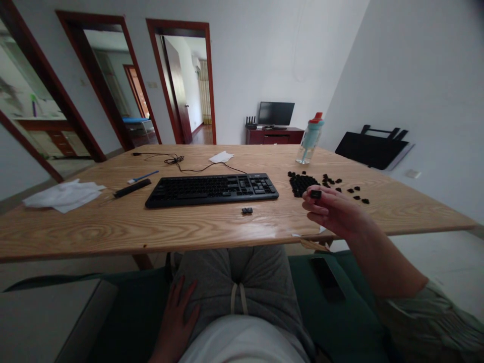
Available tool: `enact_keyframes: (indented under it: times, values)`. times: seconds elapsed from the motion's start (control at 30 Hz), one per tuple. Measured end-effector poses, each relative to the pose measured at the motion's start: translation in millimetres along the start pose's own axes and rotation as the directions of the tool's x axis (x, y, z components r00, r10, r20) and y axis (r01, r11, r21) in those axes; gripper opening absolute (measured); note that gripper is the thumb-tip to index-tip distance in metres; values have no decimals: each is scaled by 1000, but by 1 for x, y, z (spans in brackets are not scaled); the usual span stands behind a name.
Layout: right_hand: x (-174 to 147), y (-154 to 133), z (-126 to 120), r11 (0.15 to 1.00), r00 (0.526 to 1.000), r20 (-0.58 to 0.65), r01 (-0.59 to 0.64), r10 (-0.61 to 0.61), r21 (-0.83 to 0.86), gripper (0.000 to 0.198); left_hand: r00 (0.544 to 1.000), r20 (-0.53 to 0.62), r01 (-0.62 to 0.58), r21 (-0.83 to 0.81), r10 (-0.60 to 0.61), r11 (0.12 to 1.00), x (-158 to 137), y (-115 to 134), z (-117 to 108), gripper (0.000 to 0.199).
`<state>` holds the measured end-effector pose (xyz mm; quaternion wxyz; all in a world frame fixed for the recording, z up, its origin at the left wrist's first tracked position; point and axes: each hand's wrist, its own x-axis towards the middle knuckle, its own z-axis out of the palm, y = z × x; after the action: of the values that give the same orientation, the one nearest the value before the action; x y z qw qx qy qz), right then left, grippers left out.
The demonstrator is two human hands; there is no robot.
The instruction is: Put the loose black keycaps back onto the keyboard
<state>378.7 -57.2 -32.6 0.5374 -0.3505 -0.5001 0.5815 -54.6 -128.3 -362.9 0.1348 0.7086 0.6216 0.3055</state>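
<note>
Between the thumb and fingers of my right hand is a small black keycap, raised over the right part of the table. Behind that hand, a cluster of loose black keycaps lies on the wood, with several more scattered to its right. My left hand rests with fingers spread on my thigh, below the table edge, holding nothing. A black keyboard lies at the table's middle; its cable runs off behind it. Two keycaps sit side by side in front of the keyboard.
On the wooden table, left of the keyboard, are a black bar, a blue brush and white tissues. A water bottle stands upright at the back right. A phone lies on the green seat.
</note>
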Motion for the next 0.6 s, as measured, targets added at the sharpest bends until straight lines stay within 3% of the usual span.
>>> enact_keyframes:
  times: [0.3, 0.37, 0.43, 0.5, 0.6]
  values:
    - [7, 6, 9, 1000, 1000, 24, -9, 8, 5, 20, 1000, -13, -18, 4, 18, 1000, 0, -1, 0, 46]
    - [10, 11, 7, 996, 1000, 0, 17, -17, -84, 20, 1000, -15, -14, 0, 14, 1000, -1, 0, 0, 46]
    - [14, 17, 3, 950, 998, -14, 50, -57, -309, 20, 1000, -17, -10, -2, 10, 1000, -1, 1, -1, 46]
    - [18, 22, -2, 777, 994, -15, 78, -112, -625, 17, 1000, -14, -7, 0, 7, 1000, -1, 1, -1, 46]
    - [23, 26, -7, 359, 985, 52, 109, -163, -927, 12, 1000, -10, -12, 9, 12, 1000, -1, 2, -1, 47]
